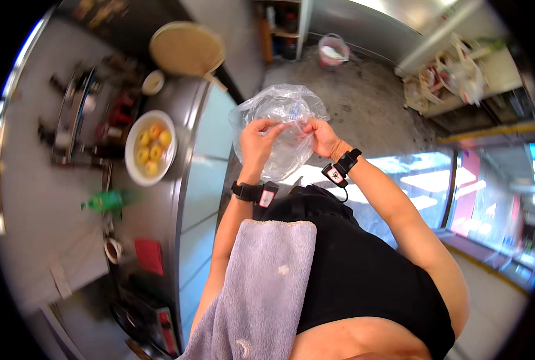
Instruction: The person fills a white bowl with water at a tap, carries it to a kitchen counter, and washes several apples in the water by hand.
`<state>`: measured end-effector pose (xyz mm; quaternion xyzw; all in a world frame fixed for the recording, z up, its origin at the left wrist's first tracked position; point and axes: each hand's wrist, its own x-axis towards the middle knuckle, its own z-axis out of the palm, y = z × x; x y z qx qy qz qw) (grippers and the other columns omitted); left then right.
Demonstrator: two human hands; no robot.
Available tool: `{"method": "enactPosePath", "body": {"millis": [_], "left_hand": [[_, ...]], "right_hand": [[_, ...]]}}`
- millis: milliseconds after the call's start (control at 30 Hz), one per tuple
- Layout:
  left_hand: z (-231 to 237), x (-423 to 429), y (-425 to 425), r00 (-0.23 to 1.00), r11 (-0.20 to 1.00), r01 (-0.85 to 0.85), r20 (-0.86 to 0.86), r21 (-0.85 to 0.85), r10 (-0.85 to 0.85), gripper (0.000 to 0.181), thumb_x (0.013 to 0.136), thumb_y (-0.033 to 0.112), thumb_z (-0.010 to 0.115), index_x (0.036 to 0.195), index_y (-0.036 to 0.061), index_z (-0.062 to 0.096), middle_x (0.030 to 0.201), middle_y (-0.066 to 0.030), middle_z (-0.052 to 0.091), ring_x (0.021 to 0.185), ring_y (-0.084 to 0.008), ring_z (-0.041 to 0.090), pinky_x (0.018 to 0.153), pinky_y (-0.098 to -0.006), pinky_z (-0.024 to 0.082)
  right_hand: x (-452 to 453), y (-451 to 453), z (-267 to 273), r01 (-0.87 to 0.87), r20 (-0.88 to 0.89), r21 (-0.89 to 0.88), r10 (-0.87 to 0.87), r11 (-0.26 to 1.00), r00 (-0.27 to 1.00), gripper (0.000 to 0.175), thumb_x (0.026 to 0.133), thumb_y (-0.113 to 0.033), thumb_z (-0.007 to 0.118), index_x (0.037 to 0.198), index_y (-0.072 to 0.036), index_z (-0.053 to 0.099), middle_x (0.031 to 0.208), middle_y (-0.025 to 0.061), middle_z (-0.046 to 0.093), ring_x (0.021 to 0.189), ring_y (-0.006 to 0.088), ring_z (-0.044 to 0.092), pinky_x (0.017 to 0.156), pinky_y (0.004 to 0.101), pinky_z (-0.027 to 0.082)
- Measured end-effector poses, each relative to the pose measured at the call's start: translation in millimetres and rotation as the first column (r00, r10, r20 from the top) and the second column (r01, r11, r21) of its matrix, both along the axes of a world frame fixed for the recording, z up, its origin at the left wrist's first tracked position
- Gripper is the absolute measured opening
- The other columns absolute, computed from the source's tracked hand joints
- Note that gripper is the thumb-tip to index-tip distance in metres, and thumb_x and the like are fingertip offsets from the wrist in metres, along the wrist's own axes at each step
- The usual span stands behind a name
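Note:
Both my hands grip a clear plastic bag (290, 101) in front of my waist. My left hand (259, 141) pinches it between thumb and fingers on one side. Close beside it, my right hand (324, 137) holds the bag's other side with bent fingers. The thin film puffs out above and below the hands and looks crumpled. Blue print shows on it near the right fingers. A black strap device sits on each wrist. Over my left upper arm and chest hangs a grey towel (274, 270).
On the steel counter (155, 207) to the left stands a white bowl (130, 155) of several yellow apples (154, 151). A green bottle (105, 201), a red card (149, 256) and a round board (186, 47) are nearby. A bucket (333, 51) stands on the floor; bags (463, 74) lie at right.

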<state>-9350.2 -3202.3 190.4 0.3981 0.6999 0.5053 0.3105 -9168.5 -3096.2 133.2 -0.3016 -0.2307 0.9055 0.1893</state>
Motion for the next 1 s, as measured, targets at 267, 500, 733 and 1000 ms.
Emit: {"method": "enactPosePath", "body": {"millis": [267, 500, 733, 1000], "left_hand": [[-12.3, 88.7, 124.0, 0.885, 0.923, 0.383, 0.305, -0.045, -0.353, 0.027, 0.095, 0.027, 0.067, 0.095, 0.0018, 0.075, 0.089, -0.0004, 0.073, 0.081, -0.0064, 0.06, 0.074, -0.0242, 0.045], [-23.4, 104.6, 255.8, 0.9, 0.943, 0.33, 0.314, -0.033, -0.304, 0.024, 0.094, 0.024, 0.068, 0.092, 0.001, 0.075, 0.084, -0.0001, 0.072, 0.075, -0.0042, 0.058, 0.061, -0.0211, 0.04], [-72.9, 96.6, 460.3, 0.899, 0.896, 0.435, 0.089, -0.083, -0.428, 0.027, 0.09, 0.026, 0.073, 0.085, -0.0008, 0.074, 0.075, -0.0007, 0.071, 0.068, -0.0056, 0.061, 0.064, -0.0219, 0.046], [-172.6, 93.7, 704.5, 0.83, 0.845, 0.489, -0.182, -0.215, -0.527, 0.028, 0.08, 0.034, 0.074, 0.081, 0.0061, 0.075, 0.074, -0.0104, 0.072, 0.071, -0.0248, 0.07, 0.069, -0.0375, 0.052]], "right_hand": [[138.9, 64.8, 5.6, 0.289, -0.014, -0.031, -0.289, 0.957, 0.957, 0.035, 0.082, -0.005, 0.044, 0.113, 0.0, 0.058, 0.123, 0.0137, 0.065, 0.097, 0.0204, 0.059, 0.089, 0.0357, 0.05], [213.5, 148.2, -7.4, 0.511, -0.128, -0.059, -0.514, 0.857, 0.848, 0.048, 0.083, -0.008, 0.045, 0.131, -0.004, 0.054, 0.13, 0.0096, 0.06, 0.091, 0.0231, 0.057, 0.096, 0.0491, 0.051], [245.0, 277.6, -6.8, 0.564, -0.252, -0.019, -0.55, 0.825, 0.796, 0.06, 0.083, -0.009, 0.043, 0.143, -0.005, 0.046, 0.144, 0.0136, 0.052, 0.123, 0.0358, 0.054, 0.107, 0.052, 0.042], [253.4, 448.2, -1.0, 0.591, -0.238, 0.05, -0.565, 0.805, 0.79, 0.071, 0.081, -0.013, 0.045, 0.151, -0.007, 0.036, 0.145, 0.0232, 0.048, 0.131, 0.0392, 0.049, 0.114, 0.0508, 0.033]]}}
